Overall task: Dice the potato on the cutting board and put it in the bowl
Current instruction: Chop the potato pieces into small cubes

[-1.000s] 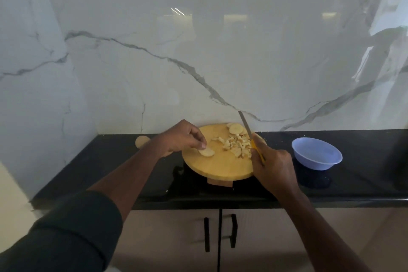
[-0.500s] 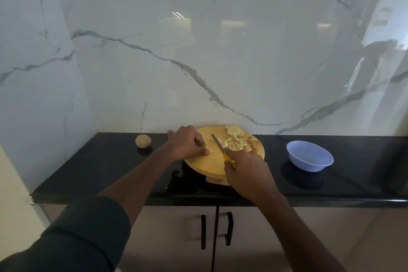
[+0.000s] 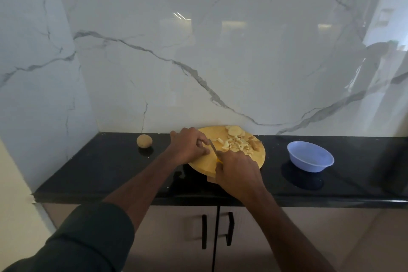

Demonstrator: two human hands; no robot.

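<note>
A round wooden cutting board (image 3: 260, 157) lies on the black counter. On it sit a heap of diced potato (image 3: 236, 144) and a few round slices (image 3: 234, 130) at the far edge. My left hand (image 3: 189, 144) curls over a potato slice at the board's left side; the slice itself is hidden under the fingers. My right hand (image 3: 237, 174) grips a yellow-handled knife (image 3: 213, 149), its blade angled down right beside my left fingers. The light blue bowl (image 3: 310, 159) stands to the right of the board and looks empty.
A whole unpeeled potato (image 3: 144, 141) sits on the counter (image 3: 99, 172) left of the board. A marble wall rises directly behind. Cabinet doors with black handles (image 3: 229, 228) are below the counter's front edge.
My right hand has swung the knife from the diced heap on the right over to the slice under my left hand. My left hand has closed down over that slice.
</note>
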